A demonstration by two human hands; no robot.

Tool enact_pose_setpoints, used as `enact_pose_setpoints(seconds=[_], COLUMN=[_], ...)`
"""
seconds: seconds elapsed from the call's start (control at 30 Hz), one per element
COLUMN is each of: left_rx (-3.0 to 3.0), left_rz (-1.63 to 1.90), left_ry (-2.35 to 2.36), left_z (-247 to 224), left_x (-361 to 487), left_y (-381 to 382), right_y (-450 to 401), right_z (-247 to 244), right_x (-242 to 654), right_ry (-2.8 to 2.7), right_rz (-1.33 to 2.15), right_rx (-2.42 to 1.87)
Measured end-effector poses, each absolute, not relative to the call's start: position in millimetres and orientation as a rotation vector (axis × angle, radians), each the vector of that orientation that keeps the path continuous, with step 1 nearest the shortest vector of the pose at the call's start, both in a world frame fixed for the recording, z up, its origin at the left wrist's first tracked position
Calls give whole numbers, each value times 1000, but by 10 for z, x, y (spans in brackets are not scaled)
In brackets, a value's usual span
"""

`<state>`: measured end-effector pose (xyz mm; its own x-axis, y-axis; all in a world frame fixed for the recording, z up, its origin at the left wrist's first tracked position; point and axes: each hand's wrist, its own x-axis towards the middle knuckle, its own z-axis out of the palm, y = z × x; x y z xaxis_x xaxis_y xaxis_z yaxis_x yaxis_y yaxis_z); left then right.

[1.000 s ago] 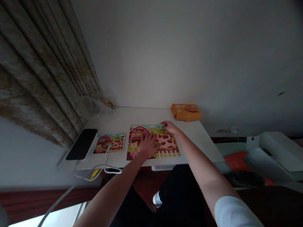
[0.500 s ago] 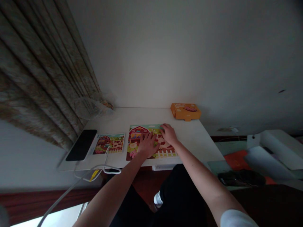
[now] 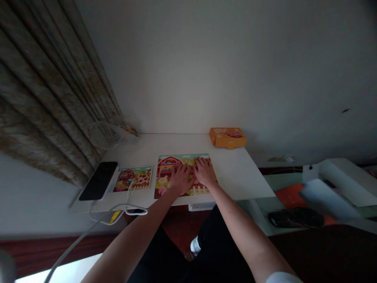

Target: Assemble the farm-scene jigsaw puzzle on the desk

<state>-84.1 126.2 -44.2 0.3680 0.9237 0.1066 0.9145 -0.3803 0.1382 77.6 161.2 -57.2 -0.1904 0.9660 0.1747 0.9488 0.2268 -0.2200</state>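
**Farm jigsaw puzzle (image 3: 168, 167) under 2 flat hands**

Left hand (image 3: 180, 180) and right hand (image 3: 204, 172) lie palm down on the puzzle, fingers spread, fingertips nearly meeting near its centre. Neither visibly grips anything; whether a loose piece sits beneath the palms, I cannot tell. The puzzle lies flat near the front edge of the white desk (image 3: 235, 173), its red barn showing beyond the left hand. Just left of it lies a small farm picture card (image 3: 133, 178), then a black smartphone (image 3: 98, 181). A white cable (image 3: 127, 208) trails over the desk's front edge. An orange box (image 3: 227, 138) sits at the back, by the wall.

Risk: a sideways drag of the palms could shift any loose pieces; a tug on the cable could disturb the card.
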Motion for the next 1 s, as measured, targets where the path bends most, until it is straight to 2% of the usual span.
enact_pose_setpoints(seconds=[0.47, 1.0], left_rx=[2648, 2656], left_rz=[235, 83], left_ry=[1598, 1644], left_z=[-565, -491], left_x=[-1611, -1597], left_y=[939, 876], right_y=[1491, 1160], right_z=[-393, -507], right_x=[743, 590], right_ry=[-2143, -2087], right_rz=[85, 205], right_rx=[-1835, -2026])
